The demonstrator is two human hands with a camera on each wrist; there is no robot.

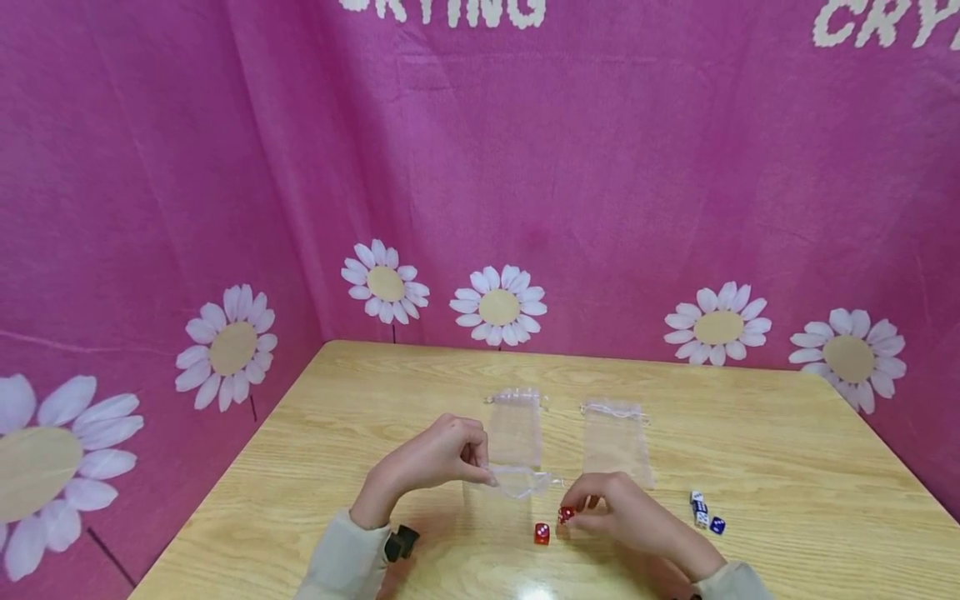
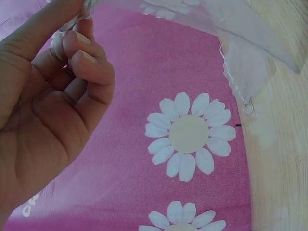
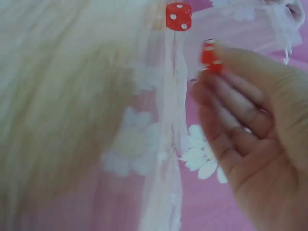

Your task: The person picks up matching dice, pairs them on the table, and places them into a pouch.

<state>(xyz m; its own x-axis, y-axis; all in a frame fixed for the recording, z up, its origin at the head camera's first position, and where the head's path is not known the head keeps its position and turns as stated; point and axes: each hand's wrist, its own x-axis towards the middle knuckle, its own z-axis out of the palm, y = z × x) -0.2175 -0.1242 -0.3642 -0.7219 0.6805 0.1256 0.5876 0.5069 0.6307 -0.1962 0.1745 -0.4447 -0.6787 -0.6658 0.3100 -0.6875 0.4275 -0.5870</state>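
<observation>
My left hand [image 1: 446,450] pinches the top edge of a sheer white drawstring pouch [image 1: 498,502] between thumb and fingers, and the pouch's mouth is gathered near the fingertips. Just right of that pouch, my right hand [image 1: 630,515] holds a red die [image 3: 211,57] with white pips between thumb and fingertips. A second red die [image 1: 542,533] sits on the table to the left of the right hand's fingertips. In the left wrist view, the pouch's sheer fabric [image 2: 260,41] stretches away from the pinching fingers.
Two more sheer drawstring pouches lie flat farther back, one on the left [image 1: 517,432] and one on the right [image 1: 615,443]. Right of my right hand are some blue and white dice [image 1: 699,510] and a dark blue die [image 1: 717,525]. A pink flowered cloth [image 1: 585,200] hangs behind the wooden table [image 1: 765,450].
</observation>
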